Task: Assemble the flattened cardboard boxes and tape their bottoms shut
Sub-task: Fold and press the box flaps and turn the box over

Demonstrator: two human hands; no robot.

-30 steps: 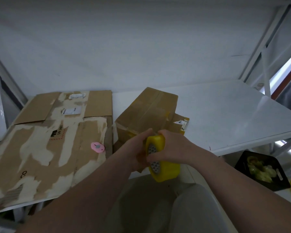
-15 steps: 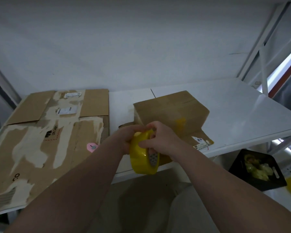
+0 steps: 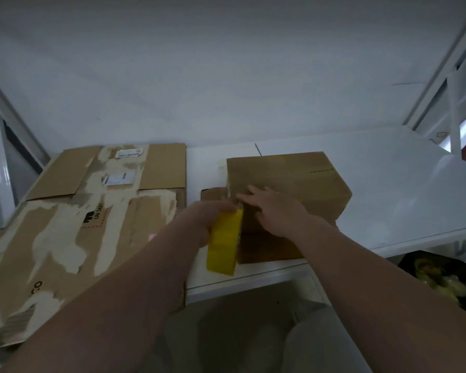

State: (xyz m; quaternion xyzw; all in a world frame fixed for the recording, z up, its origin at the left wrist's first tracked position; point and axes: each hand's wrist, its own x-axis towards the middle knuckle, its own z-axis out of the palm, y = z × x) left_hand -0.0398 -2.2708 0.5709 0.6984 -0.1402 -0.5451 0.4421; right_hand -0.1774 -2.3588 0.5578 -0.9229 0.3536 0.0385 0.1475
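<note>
Fingers of the right hand lie straight and flat, pressing the box at its near-left corner on the desk. Just left of them, the left hand grips the yellow tape roll, which touches that corner. The box's long axis runs rightward from the fingers.

Packing room: white shelving, flattened cartons.

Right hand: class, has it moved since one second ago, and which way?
Yes. The right hand left the yellow tape roll and went forward, past the table's near edge, onto the cardboard box.
</note>
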